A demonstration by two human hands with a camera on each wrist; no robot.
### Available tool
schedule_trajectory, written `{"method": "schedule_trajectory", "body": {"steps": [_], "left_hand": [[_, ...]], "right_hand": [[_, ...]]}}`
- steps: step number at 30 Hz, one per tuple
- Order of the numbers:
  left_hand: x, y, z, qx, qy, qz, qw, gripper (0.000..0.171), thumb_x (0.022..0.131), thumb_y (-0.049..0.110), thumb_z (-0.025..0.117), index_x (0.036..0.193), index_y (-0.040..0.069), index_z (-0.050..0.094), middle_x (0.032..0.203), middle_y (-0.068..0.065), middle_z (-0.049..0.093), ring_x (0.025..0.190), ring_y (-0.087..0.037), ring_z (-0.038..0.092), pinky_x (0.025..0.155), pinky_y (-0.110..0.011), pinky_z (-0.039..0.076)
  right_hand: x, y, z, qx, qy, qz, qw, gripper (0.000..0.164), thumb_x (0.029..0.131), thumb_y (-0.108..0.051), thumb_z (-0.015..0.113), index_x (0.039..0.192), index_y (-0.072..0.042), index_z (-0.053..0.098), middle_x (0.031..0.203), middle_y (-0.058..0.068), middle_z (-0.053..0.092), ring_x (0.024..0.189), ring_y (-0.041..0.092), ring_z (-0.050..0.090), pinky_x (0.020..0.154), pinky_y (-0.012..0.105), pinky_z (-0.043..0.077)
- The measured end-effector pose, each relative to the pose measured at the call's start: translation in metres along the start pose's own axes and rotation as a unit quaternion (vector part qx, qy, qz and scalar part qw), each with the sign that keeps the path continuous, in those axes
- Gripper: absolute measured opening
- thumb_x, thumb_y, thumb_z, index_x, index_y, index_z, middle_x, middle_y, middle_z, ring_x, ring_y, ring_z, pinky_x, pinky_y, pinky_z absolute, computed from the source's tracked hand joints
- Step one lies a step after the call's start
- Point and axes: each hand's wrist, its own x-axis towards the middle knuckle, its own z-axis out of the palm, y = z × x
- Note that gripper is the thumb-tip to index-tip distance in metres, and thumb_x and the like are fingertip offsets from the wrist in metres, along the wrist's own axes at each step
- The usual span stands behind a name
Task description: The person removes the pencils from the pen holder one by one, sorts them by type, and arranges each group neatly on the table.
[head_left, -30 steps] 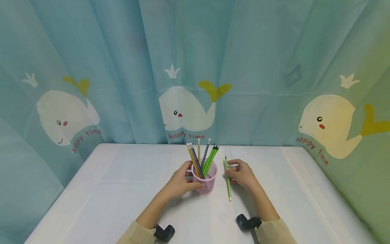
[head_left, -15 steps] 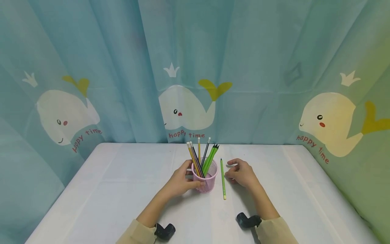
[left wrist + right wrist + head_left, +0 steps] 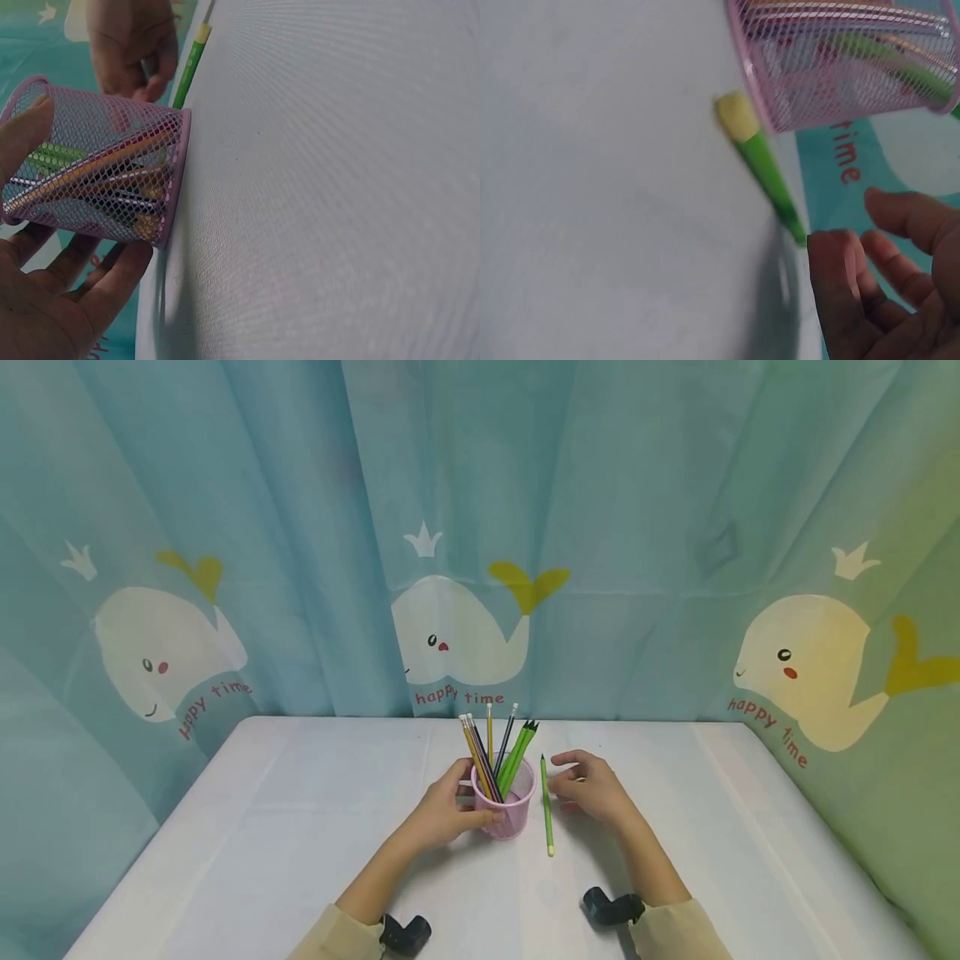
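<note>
A pink mesh pencil cup stands upright near the middle of the table. My left hand grips it from the left, thumb in front and fingers round the far side. Inside lean several pencils: striped ones with white erasers and green ones with dark tips upward. Just right of the cup, a loose green pencil lies on the table, its yellow end toward me. Beside that pencil is my right hand, fingers loosely bent with nothing held. In the right wrist view, its fingers appear close to the pencil's far part.
A white-covered table spreads out on both sides. Behind it hangs a blue-green curtain printed with whales. A black wrist device sits at the left sleeve, and a similar black device at the right.
The green pencil has shifted left, away from the right fingers and closer to the cup. My right hand has edged slightly left. The left hand keeps its grip on the cup.
</note>
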Motion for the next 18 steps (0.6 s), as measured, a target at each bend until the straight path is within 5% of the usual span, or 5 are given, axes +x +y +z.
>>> {"method": "schedule_trajectory", "body": {"steps": [5, 14, 18], "left_hand": [[0.0, 0.0, 0.0, -0.004, -0.002, -0.001, 1.0, 0.078, 0.08, 0.019, 0.084, 0.143, 0.008, 0.04, 0.138, -0.016, 0.053, 0.12, -0.036, 0.059, 0.095, -0.042, 0.057], [0.0, 0.002, 0.0, -0.002, -0.003, 0.007, 1.0, 0.075, 0.08, 0.021, 0.085, 0.141, 0.008, 0.042, 0.137, -0.018, 0.053, 0.119, -0.038, 0.06, 0.094, -0.044, 0.057], [-0.001, 0.0, 0.001, 0.0, -0.001, 0.009, 1.0, 0.075, 0.08, 0.021, 0.084, 0.141, 0.007, 0.042, 0.138, -0.018, 0.053, 0.119, -0.038, 0.06, 0.094, -0.044, 0.057]], "right_hand": [[-0.006, -0.012, 0.002, 0.047, -0.041, -0.055, 0.997, 0.044, 0.09, -0.009, 0.069, 0.131, 0.003, 0.056, 0.099, 0.015, 0.066, 0.088, 0.025, 0.066, 0.073, 0.041, 0.063], [-0.012, -0.027, 0.012, 0.059, -0.037, -0.107, 0.992, 0.042, 0.1, -0.018, 0.06, 0.139, -0.002, 0.054, 0.135, 0.027, 0.056, 0.119, 0.035, 0.06, 0.091, 0.047, 0.059], [-0.014, -0.029, 0.017, 0.062, -0.039, -0.111, 0.991, 0.043, 0.101, -0.02, 0.058, 0.141, -0.004, 0.052, 0.138, 0.024, 0.055, 0.123, 0.036, 0.058, 0.093, 0.047, 0.058]]}}
